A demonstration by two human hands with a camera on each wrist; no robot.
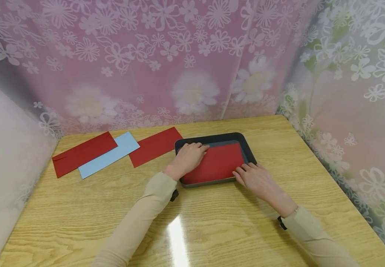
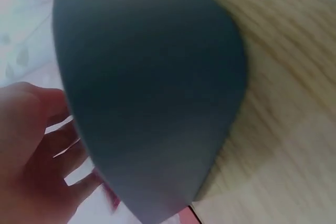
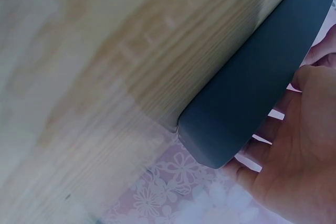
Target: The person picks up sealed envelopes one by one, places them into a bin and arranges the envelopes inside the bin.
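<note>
A red envelope (image 1: 221,159) lies inside a dark rectangular tray (image 1: 209,183), covering most of its bottom. Over the tray's left side reaches my left hand (image 1: 189,157), its fingers at the red envelope's upper left part. My right hand (image 1: 255,178) is at the near right corner, fingers over the rim and close to the envelope's lower right corner. In the left wrist view, the tray's outer wall (image 2: 152,87) hides part of the left hand (image 2: 37,150). The right wrist view shows the right hand (image 3: 294,145) beside the tray's dark side (image 3: 247,82), fingertips hidden behind it.
Left of the tray, a red envelope (image 1: 83,152) overlaps a light blue envelope (image 1: 110,155) on the wooden table (image 1: 88,215). Another red envelope (image 1: 155,146) lies between the blue one and the tray. Flowered curtains (image 1: 139,74) stand around the table's back and sides.
</note>
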